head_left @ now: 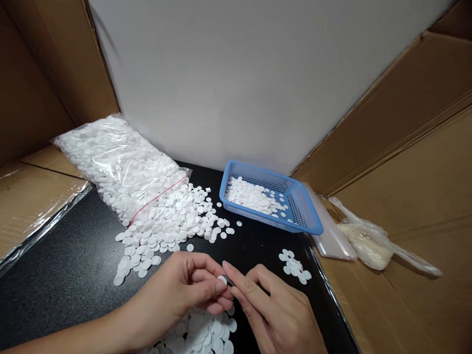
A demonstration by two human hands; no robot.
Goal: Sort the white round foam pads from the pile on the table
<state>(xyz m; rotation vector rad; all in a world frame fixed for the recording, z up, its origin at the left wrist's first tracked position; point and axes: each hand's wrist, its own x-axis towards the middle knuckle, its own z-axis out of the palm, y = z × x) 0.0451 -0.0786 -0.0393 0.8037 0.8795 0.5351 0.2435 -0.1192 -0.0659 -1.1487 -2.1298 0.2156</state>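
Between its thumb and fingertips, my left hand (188, 282) pinches a small white disc (222, 280). My right hand (273, 307) meets it from the right, index finger stretched toward the disc. A thin dark grey tool (229, 280) shows partly between the right fingers, its tip close to the disc; its kind is hidden. Below both hands lies a pile of white discs (210, 332), partly covered by the left hand. Further off, a larger heap of discs (169, 219) spills from a clear zip bag (114, 152) with a red seal line.
A blue perforated basket (271, 226) with discs in it stands at the back. A small group of discs (295, 266) lies on the black tabletop (73, 290) at right. Flat clear bags (332, 231) and a knotted plastic bag (370, 243) rest on cardboard (416, 196) beyond the table edge.
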